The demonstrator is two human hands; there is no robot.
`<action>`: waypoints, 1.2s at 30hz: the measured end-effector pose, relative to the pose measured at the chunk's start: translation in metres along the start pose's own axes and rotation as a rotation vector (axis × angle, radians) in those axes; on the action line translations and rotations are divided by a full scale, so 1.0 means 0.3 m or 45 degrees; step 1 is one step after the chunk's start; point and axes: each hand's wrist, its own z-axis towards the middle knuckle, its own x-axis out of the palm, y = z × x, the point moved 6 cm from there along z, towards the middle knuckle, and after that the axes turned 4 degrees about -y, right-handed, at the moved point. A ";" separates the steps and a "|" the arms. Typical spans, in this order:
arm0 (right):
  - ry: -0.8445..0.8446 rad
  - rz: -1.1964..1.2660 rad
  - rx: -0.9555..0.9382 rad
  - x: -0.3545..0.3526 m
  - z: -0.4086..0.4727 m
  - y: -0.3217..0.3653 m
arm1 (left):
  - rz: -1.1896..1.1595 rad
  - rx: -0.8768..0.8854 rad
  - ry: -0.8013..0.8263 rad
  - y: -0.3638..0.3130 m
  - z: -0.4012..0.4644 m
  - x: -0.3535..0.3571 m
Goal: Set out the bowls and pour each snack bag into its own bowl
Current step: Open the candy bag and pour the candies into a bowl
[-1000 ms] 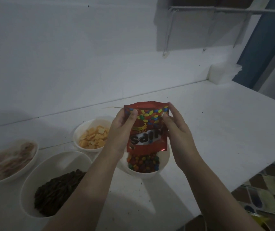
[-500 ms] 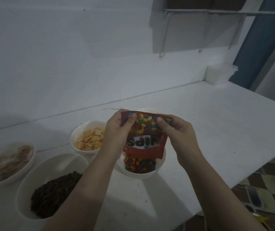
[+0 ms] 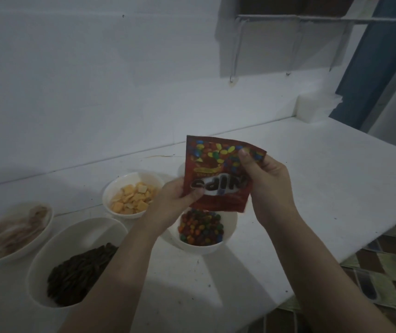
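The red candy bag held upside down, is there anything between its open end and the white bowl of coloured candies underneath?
Nothing visible does. The red candy bag, pinched by the left hand and right hand, hangs mouth-down directly over the white bowl of coloured candies, with only open air between them.

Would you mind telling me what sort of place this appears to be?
Probably a plain home kitchen or utility area: a white countertop against a bare white wall, a wall-mounted metal rack above, and patterned floor tiles below.

Both forearms reach up from the lower frame; left hand [image 3: 180,197] and right hand [image 3: 267,186] pinch, fingers seemingly curled.
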 end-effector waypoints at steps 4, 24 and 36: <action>-0.030 -0.053 -0.008 0.007 -0.015 -0.011 | 0.120 -0.057 -0.044 0.053 0.000 -0.011; 0.132 -0.190 0.008 -0.010 -0.013 -0.068 | -0.316 0.244 -0.255 -0.127 0.038 -0.034; 0.270 -0.714 0.284 -0.029 0.008 -0.247 | -0.816 0.131 -0.387 -0.104 0.071 -0.081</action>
